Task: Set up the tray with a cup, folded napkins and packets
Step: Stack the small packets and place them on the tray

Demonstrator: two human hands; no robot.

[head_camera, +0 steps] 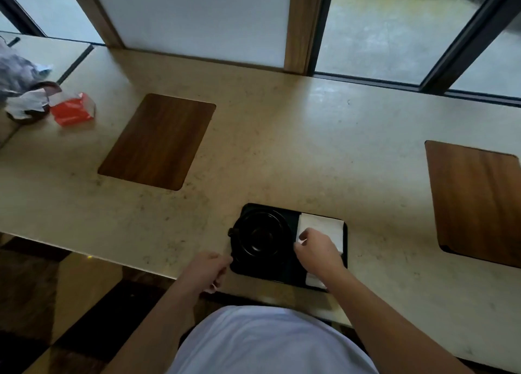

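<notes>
A black tray (pixel 345 241) lies near the front edge of the beige counter. A black cup (pixel 260 236) on a black saucer fills its left half. White folded napkins (pixel 324 227) lie in its right half. My right hand (pixel 317 249) is over the napkins and pinches a small white packet between thumb and fingers. My left hand (pixel 205 272) hovers by the tray's left front corner with curled fingers, and a bit of white shows under them; what it holds is unclear.
Two dark wooden placemats are set into the counter (pixel 282 148), one at the left (pixel 158 142), one at the right (pixel 476 201). A red packet box (pixel 74 113) and crumpled paper in a dark bowl (pixel 26 104) sit far left. Windows run behind.
</notes>
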